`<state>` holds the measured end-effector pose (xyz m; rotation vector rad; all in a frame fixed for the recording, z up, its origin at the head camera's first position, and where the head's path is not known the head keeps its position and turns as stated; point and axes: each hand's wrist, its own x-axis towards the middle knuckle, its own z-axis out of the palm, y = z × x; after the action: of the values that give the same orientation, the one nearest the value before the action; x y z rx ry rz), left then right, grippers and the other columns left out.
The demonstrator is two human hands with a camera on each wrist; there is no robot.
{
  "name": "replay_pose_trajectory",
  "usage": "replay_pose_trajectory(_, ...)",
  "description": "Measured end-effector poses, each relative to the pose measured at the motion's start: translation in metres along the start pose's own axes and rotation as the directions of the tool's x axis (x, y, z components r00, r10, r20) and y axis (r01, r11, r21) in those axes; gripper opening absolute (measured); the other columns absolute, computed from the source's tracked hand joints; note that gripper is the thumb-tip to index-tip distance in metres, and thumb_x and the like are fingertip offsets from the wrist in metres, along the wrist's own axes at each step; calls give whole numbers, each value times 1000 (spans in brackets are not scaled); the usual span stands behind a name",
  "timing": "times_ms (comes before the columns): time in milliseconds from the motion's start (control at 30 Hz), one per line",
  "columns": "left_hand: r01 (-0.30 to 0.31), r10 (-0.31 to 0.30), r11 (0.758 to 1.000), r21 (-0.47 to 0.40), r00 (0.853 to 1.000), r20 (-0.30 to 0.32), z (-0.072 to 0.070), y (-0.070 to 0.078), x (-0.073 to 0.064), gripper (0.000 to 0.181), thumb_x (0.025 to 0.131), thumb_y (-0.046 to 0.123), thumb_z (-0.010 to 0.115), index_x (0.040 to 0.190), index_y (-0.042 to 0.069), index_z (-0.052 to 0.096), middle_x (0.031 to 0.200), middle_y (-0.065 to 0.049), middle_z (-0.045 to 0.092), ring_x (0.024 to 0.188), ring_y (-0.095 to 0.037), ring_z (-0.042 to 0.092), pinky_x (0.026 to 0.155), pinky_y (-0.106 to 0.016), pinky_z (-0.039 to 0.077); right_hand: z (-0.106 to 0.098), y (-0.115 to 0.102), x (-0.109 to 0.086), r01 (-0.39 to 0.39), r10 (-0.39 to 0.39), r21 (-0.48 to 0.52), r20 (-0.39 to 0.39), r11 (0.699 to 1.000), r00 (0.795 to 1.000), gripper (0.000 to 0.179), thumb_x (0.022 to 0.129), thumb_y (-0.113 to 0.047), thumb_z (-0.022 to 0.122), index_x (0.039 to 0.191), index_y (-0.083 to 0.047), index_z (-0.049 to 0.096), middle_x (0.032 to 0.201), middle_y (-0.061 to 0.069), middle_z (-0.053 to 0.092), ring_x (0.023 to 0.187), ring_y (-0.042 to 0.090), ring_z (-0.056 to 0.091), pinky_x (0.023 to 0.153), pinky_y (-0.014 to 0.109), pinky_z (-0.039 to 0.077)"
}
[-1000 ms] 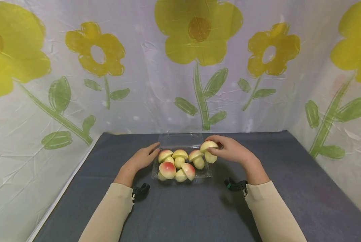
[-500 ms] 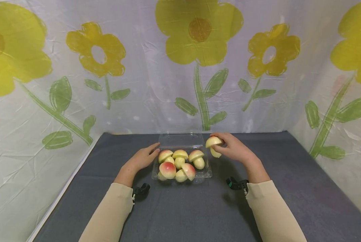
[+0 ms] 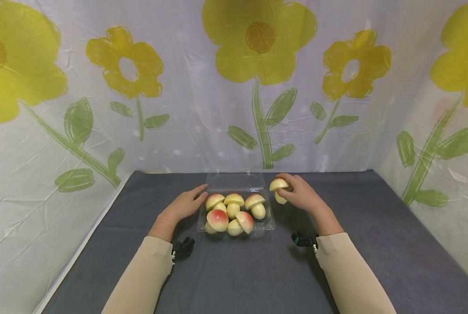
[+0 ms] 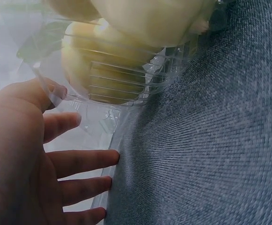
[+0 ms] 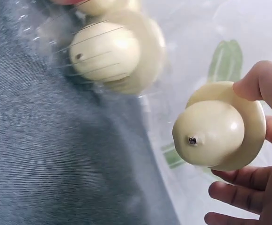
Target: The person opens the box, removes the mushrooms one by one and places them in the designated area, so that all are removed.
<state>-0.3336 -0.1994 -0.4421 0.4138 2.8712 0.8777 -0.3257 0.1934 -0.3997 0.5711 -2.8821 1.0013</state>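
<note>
My right hand point(image 3: 303, 194) pinches a toy mushroom point(image 3: 278, 185) by its pale cap, thumb on one side and fingers on the other. It is held just off the right side of a clear plastic box point(image 3: 268, 223). In the right wrist view the round cream stem point(image 5: 210, 133) faces the camera, with a small dark mark at its end. Several more mushrooms point(image 3: 217, 220) with red-and-cream caps lie in the box. At the box's left side is my left hand point(image 3: 182, 206), its fingers spread and holding nothing; in the left wrist view the thumb point(image 4: 56, 93) overlaps the clear rim.
The box's clear lid point(image 3: 235, 180) stands raised at the back. A dark grey cloth point(image 3: 234, 274) covers the table. Behind and at both sides hangs a white curtain point(image 3: 186, 131) printed with yellow flowers. Both wrists wear black straps point(image 3: 183, 245).
My right hand has moved rightward with the mushroom, from over the box's right end to beside it. The left hand and the other mushrooms have stayed in place.
</note>
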Motion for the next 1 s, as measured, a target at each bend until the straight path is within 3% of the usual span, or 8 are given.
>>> replay_pose_trajectory(500,3,-3,1000,6,1000,-1,3,-1,1,59,112,43,39,164,16,31,158,-19,42,142,-43,42,114,-64,35,24,12,4,-92,89,-95,-43,991,995,55,106,-37,57,153,-9,48,121,23,57,99,36,57,74,52,49)
replay_pose_trajectory(1000,-5,5,1000,13,1000,-9,1,-1,0,58,112,42,39,164,16,30,158,-19,42,142,-42,42,114,-63,35,37,19,8,-114,105,-121,-81,986,991,55,106,-28,53,152,0,44,124,30,57,108,45,58,85,58,50)
